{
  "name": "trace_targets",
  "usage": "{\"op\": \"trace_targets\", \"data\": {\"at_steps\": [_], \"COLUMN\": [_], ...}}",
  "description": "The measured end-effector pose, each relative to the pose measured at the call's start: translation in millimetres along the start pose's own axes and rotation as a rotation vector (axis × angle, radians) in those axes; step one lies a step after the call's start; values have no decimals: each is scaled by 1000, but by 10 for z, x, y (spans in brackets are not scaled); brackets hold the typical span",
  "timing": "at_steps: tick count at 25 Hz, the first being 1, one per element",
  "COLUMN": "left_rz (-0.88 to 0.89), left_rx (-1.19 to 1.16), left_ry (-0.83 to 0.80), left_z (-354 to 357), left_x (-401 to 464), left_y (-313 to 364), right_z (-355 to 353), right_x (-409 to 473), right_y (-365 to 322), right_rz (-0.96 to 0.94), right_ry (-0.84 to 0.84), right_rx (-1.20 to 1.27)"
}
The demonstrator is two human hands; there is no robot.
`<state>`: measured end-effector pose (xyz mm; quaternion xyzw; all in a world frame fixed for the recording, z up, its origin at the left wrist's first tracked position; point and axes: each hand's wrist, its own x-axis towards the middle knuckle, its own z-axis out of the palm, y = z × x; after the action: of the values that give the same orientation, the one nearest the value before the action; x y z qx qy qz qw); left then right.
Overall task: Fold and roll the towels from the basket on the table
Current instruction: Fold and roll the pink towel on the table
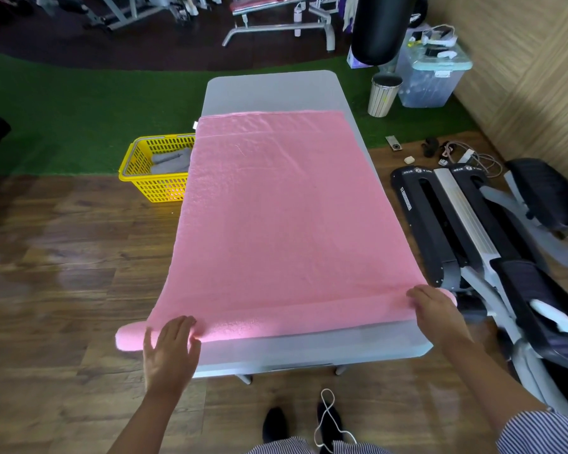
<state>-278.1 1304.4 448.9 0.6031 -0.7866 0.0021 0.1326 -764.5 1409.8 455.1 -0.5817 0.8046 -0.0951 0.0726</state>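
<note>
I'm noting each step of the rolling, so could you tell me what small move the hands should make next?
Probably push the roll forward another turn. Both hands, left and right, rest on it at the near edge, and most of the pink towel lies flat ahead on the table.

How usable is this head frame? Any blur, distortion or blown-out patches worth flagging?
Head view: wide-angle bending curves the table edges and floorboards; the left hand is smeared by motion blur, the right hand sharper; the rolled near end of the pink towel is overexposed beside the left hand; soft glare patches lie on the wooden floor; the yellow basket is legible.
</note>
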Motion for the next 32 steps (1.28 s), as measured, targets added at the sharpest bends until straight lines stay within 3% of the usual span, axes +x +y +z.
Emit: {"op": "trace_targets", "data": {"at_steps": [8, 12, 13, 17, 23, 27, 30, 32], "left_rz": [47, 106, 112, 101, 68, 86, 72, 56], "left_rx": [-9, -4, 1, -3, -6, 53, 56, 67], "left_ry": [-20, -8, 0, 35, -33, 62, 70, 84], "left_z": [96, 28, 17, 16, 112, -19, -32, -40], "left_x": [61, 80, 91, 151, 136, 173, 196, 191], "left_y": [-56, -73, -85, -64, 27, 21, -67, -74], "right_z": [-62, -198, -214, -80, -71, -82, -127, -114], "right_x": [-3, 28, 43, 115, 73, 88, 117, 141], "right_y": [-1, -24, -30, -5, -95, -114, -192, -179], "right_rz": [54, 65, 60, -37, 89, -9, -26, -17], "right_ry": [-209, -323, -325, -62, -283, -207, -326, -315], "right_rx": [-20, -173, -188, -24, 69, -54, -197, -202]}}
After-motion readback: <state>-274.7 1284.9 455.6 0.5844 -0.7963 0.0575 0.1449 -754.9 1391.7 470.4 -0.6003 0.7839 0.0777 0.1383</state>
